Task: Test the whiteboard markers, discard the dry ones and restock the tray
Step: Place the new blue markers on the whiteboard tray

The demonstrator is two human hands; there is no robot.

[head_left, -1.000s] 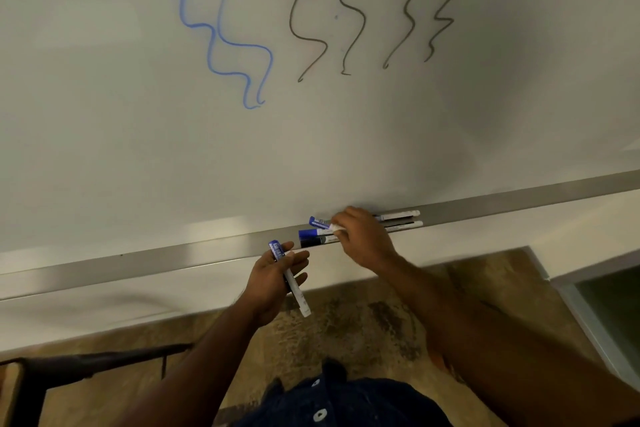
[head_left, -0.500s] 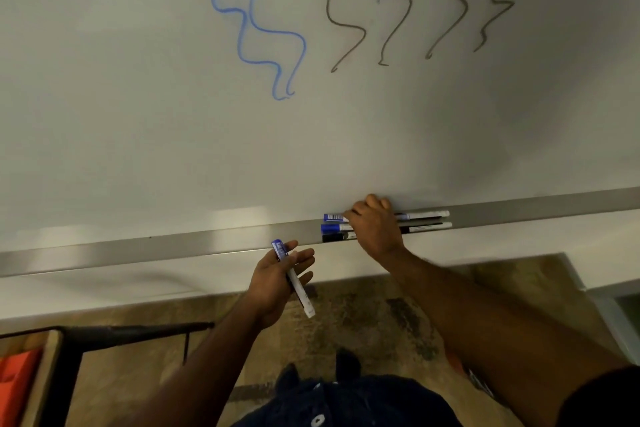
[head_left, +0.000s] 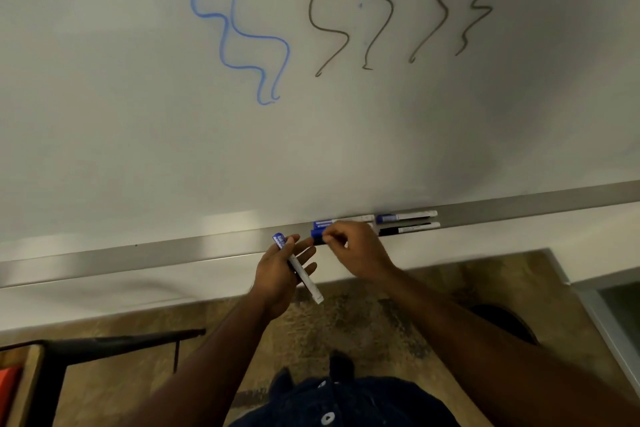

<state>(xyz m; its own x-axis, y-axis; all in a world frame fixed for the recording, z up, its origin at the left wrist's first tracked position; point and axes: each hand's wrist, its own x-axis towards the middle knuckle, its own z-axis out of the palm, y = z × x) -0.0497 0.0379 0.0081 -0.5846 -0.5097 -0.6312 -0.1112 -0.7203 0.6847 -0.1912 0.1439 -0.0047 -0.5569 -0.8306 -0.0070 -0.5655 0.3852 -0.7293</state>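
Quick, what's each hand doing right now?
Left hand: holds a blue-capped white marker.
Right hand: pinches a second blue-capped marker lying in the grey metal tray.

Blue (head_left: pixel 225 31) and grey squiggles (head_left: pixel 381 7) on white whiteboard (head_left: pixel 104 114).

Both forearms are raised toward the tray (head_left: pixel 173 250). Left grip (head_left: pixel 282 267) is held just below it, marker (head_left: pixel 304 277) clasped across the palm. Right grip (head_left: pixel 356 250) is set at its front edge, fingertips (head_left: pixel 327 238) pinched on a blue cap (head_left: pixel 316 234).

A single head-worn wide-angle view looks forward and down, close to the whiteboard (head_left: pixel 138 114), its tray (head_left: pixel 519 208) crossing mid-frame, floor (head_left: pixel 363 329) below.
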